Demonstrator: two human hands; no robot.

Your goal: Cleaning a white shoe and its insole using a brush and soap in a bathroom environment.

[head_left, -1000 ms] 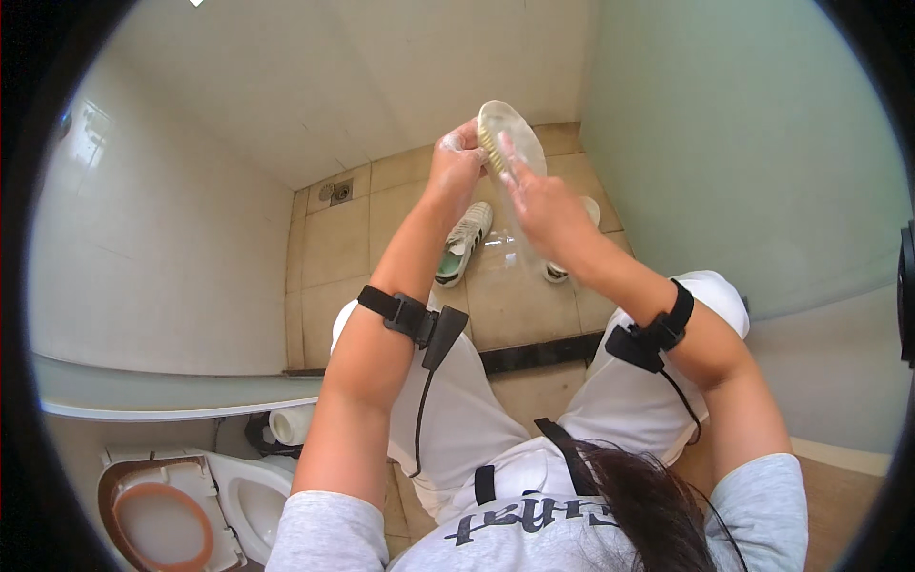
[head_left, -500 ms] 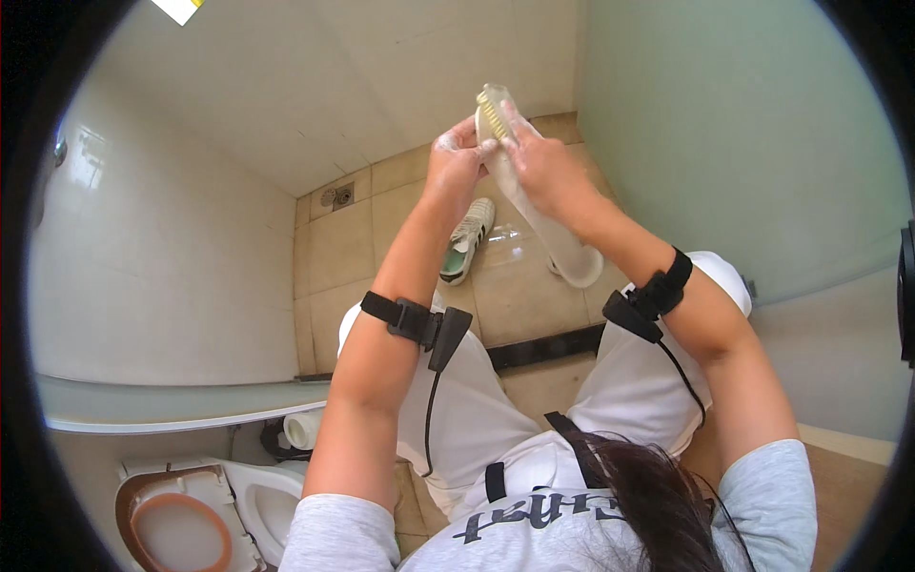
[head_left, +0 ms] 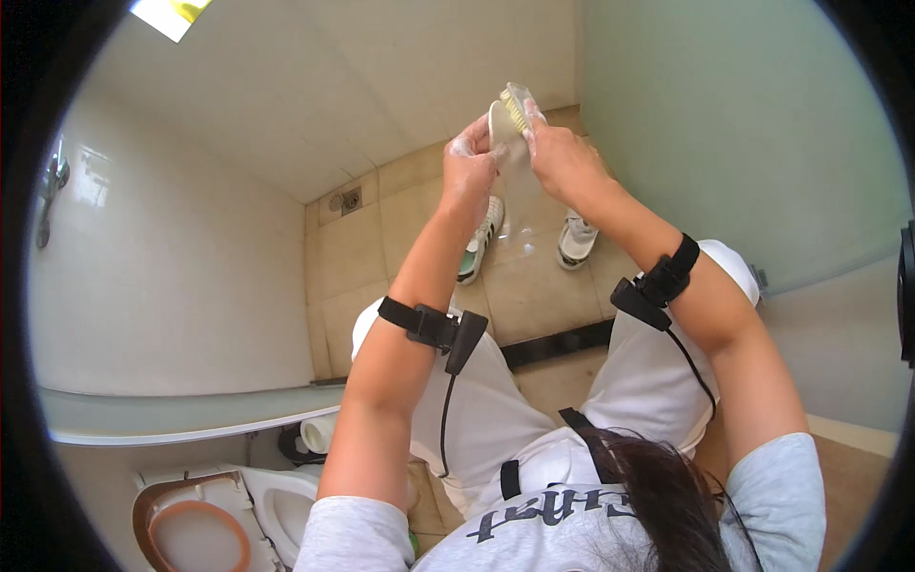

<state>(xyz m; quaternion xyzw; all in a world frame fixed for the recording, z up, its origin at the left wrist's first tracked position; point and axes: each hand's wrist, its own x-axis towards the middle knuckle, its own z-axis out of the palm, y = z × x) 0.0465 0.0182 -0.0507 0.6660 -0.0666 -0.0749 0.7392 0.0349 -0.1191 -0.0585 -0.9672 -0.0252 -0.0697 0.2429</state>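
I am standing in a tiled washroom with both arms raised in front of me, looking down past them at the floor. My left hand (head_left: 469, 157) is closed around the edge of a small white scrubbing brush (head_left: 505, 119), thumb and fingers pinching its pale body, while my right hand (head_left: 562, 157) grips it from the other side, fingers curled over the end where the yellowish bristles (head_left: 516, 103) show. The brush sits between the two hands, held up well above the beige floor tiles (head_left: 381, 248), and both hands look wet or covered in something thin and clear; I cannot tell which. A black strap with a small box sits on each forearm, the left one (head_left: 426, 326) trailing a thin cable down toward my white trousers (head_left: 496, 410). Below the hands my two sneakers (head_left: 481, 240) stand on the tiles, near a round floor drain (head_left: 351, 201) set by the white wall. At the lower left, a toilet with a brown seat (head_left: 195, 529) shows beneath a pale ledge (head_left: 181, 415).
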